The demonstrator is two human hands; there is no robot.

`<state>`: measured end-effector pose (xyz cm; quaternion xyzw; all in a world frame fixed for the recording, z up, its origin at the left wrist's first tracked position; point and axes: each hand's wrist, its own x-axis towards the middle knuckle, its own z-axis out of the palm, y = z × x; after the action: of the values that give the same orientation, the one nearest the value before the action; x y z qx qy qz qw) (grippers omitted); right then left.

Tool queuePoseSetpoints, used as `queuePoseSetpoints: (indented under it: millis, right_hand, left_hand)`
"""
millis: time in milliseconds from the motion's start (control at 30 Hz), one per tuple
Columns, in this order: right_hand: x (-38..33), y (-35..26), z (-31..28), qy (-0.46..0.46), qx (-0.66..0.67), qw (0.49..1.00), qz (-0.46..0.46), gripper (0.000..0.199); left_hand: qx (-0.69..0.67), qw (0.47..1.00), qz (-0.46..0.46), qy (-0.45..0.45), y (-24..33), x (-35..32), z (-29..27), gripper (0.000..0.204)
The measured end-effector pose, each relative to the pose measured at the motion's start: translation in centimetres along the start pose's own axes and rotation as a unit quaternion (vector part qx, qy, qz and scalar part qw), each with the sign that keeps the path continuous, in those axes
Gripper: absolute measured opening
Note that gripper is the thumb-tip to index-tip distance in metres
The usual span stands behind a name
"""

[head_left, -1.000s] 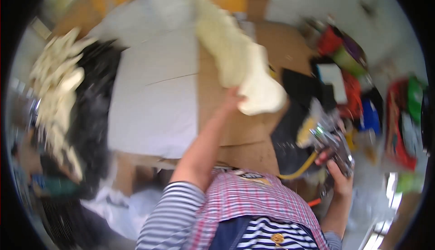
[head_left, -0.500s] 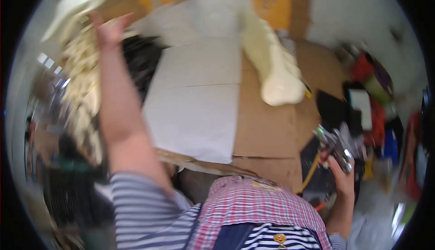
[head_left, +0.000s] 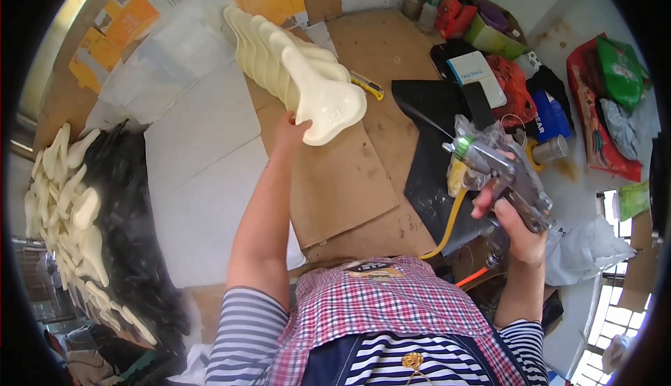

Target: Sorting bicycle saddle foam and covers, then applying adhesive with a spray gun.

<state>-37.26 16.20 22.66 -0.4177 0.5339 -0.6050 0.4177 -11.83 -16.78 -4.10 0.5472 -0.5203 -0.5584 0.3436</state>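
My left hand (head_left: 294, 131) grips the near left edge of the front cream piece (head_left: 335, 110), shaped like a bicycle saddle with a long nose and a wide end. Behind it, a nested row of similar cream pieces (head_left: 262, 57) leans on the cardboard. Held up at the right in my right hand (head_left: 514, 211) is a metal spray gun (head_left: 496, 162) with a green ring at its front. My fingers wrap round its handle. A yellow hose (head_left: 451, 229) and an orange hose (head_left: 472, 276) run below it. The tips of some left fingers are hidden by the piece.
At the left lie a heap of cream saddle-shaped pieces (head_left: 73, 204) and black ones (head_left: 129, 239). White sheets (head_left: 203, 176) cover cardboard (head_left: 342, 197). A yellow utility knife (head_left: 368, 85) lies beside the row. Right are a black sheet (head_left: 430, 155), bags and a clear cup (head_left: 551, 149).
My left hand has come from above the heap at the far left to the front cream piece and taken hold of it. The view has shifted. My right hand still holds the spray gun.
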Motion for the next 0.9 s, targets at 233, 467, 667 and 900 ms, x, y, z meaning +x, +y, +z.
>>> queuePoseSetpoints:
  millis: [233,467,667,900]
  right_hand:
    - [1.1,2.2,-2.2,-0.078,-0.114,0.988,0.072,0.063]
    - [5.5,1.7,0.0,-0.042,-0.023,0.999,0.011,0.055]
    - [7.4,3.3,0.1,-0.029,-0.027,0.998,0.053,0.057]
    - [6.2,6.5,1.5,-0.039,-0.013,0.995,0.088,0.042]
  left_hand:
    - [0.133,0.987,0.042,0.077,2.5,-1.4,-0.5,0.026]
    - [-0.157,0.968,0.03,0.194,4.8,-4.1,-14.0,0.03]
    - [-0.174,0.981,0.059,0.064,4.3,0.8,-6.5,0.03]
    - [0.172,0.968,0.177,0.039,-0.8,6.9,0.0,0.047]
